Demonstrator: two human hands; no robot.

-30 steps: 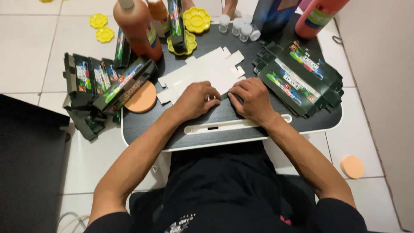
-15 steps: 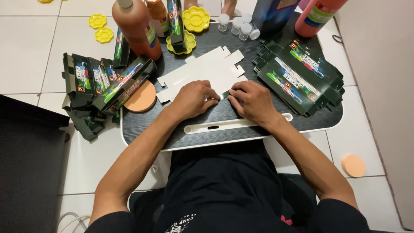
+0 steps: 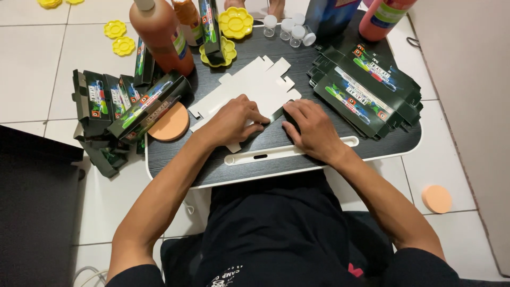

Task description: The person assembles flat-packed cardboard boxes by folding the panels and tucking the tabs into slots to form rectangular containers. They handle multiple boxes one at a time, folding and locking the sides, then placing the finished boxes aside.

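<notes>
Nearest the body, a white slotted strip [image 3: 289, 153] runs along the front edge of the small black lap table [image 3: 239, 165]. Just beyond it both hands press flat on an unfolded white carton blank [image 3: 249, 87] lying printed side down at the middle of the tabletop — the left hand [image 3: 234, 121] rests palm down with fingers together on its near edge, and the right hand [image 3: 313, 127] bears down beside it with fingers curled over a dark folded flap; neither hand pinches or lifts anything. To the right lies a stack of flat dark green printed cartons [image 3: 366, 90]; to the left a heap of folded dark green boxes [image 3: 125, 109] spills over the table edge onto the white tiled floor, touching a round orange sponge [image 3: 170, 123]. A second orange sponge [image 3: 436, 199] lies on the floor, well apart to the right. Farther off stand a large orange-brown bottle [image 3: 159, 32], yellow flower-shaped palettes [image 3: 235, 21] and small clear vials with white caps [image 3: 289, 29] — then a red bottle [image 3: 382, 16] at the far right corner.
</notes>
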